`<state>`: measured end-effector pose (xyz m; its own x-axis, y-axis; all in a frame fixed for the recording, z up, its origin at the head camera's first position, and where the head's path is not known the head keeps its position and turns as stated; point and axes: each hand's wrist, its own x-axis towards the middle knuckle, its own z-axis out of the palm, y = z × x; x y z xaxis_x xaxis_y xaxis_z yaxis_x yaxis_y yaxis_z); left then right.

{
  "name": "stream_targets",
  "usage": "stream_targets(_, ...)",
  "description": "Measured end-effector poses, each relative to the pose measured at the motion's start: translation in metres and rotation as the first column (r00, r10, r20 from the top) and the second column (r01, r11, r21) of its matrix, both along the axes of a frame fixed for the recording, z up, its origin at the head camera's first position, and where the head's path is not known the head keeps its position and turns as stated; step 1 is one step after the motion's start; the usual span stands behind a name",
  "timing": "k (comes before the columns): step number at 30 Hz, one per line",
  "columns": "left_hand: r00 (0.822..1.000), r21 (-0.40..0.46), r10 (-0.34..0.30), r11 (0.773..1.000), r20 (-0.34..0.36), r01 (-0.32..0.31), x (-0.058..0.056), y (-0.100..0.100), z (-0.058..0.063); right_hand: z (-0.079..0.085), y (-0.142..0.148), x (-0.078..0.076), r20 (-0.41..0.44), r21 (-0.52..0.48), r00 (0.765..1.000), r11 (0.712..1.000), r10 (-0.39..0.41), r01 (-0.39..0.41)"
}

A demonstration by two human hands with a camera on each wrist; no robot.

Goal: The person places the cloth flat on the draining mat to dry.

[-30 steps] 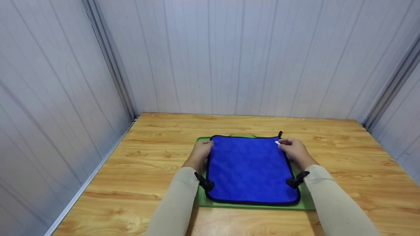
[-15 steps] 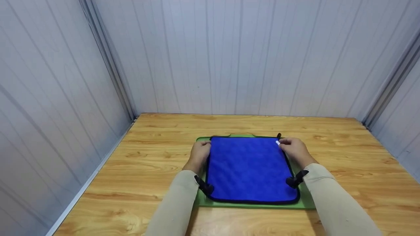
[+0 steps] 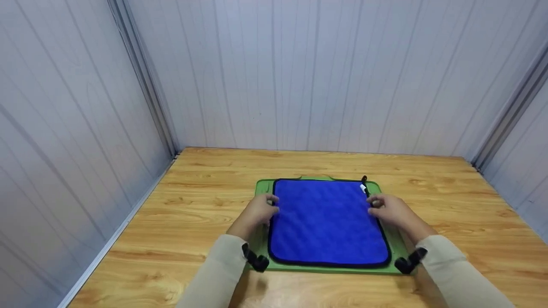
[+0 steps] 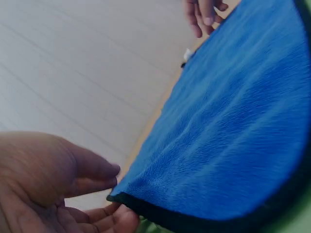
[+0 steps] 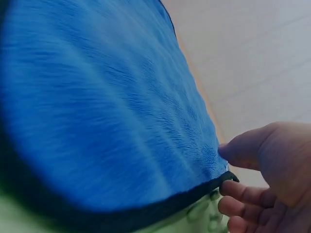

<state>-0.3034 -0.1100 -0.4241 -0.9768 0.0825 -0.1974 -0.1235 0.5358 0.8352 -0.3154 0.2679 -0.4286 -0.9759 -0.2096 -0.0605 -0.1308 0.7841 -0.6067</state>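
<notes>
A blue cloth [image 3: 327, 222] with black edging lies spread flat on a green board [image 3: 376, 187]. At its far right corner are a white tag [image 3: 363, 188] and a small black loop [image 3: 364, 178]. My left hand [image 3: 259, 209] is at the cloth's left edge, thumb and fingers parted. In the left wrist view, the cloth's corner sits by the fingertips [image 4: 127, 221], with a gap below the thumb. On the opposite edge, my right hand [image 3: 393, 210] has its thumb and fingers spread apart too, fingertips [image 5: 228, 188] close to the black edging.
The board rests on a wood-grain table [image 3: 192, 205] near its front. Pale panel walls [image 3: 291, 77] rise behind the table and on both sides. A black wrist mount [image 3: 255, 258] sits on the left sleeve and another wrist mount [image 3: 410, 261] on the right one.
Both hands have let go of the cloth's far corners and drawn back toward the body along its sides. The cloth's far edge settles onto the board, and the tag is uncovered.
</notes>
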Motion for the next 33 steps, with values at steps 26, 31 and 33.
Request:
stream_targets(26, 0.987, -0.097, -0.103, 0.991, -0.12, 0.092, 0.039, -0.016, -0.008, -0.016, 0.006, 0.061, -0.041, 0.096, 0.999, 0.995, 0.012, -0.008)
stream_targets(31, 0.986, -0.128, -0.124, 0.986, -0.11, 0.11, 0.044, -0.013, -0.006, -0.01, 0.006, 0.065, 0.051, 0.065, 0.998, 0.997, 0.042, -0.045)
stream_targets(33, 0.986, -0.133, -0.123, 0.985, -0.109, 0.108, 0.046, -0.013, -0.007, -0.009, 0.006, 0.066, 0.058, 0.048, 0.997, 0.997, 0.056, -0.059)
